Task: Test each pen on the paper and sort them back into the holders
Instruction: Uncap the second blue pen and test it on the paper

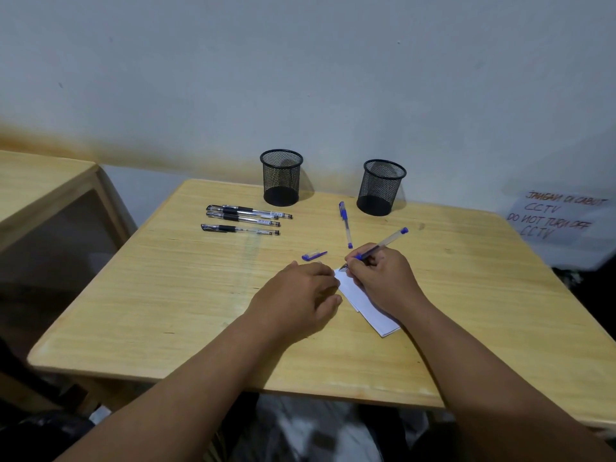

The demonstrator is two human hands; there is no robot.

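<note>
My right hand (381,278) grips an uncapped blue pen (388,241) with its tip on the far corner of a small white paper (366,306). My left hand (298,295) lies flat with fingers curled, touching the paper's left edge and holding nothing. The pen's blue cap (314,255) lies just beyond my left hand. A second, capped blue pen (345,224) lies farther back. Three black pens (245,220) lie side by side at the left. Two black mesh holders, left (281,177) and right (381,187), stand at the table's far edge; both look empty.
The wooden table (166,295) stands against a grey wall. A second wooden table (40,181) sits to the left. A handwritten paper sign (560,216) hangs at the right.
</note>
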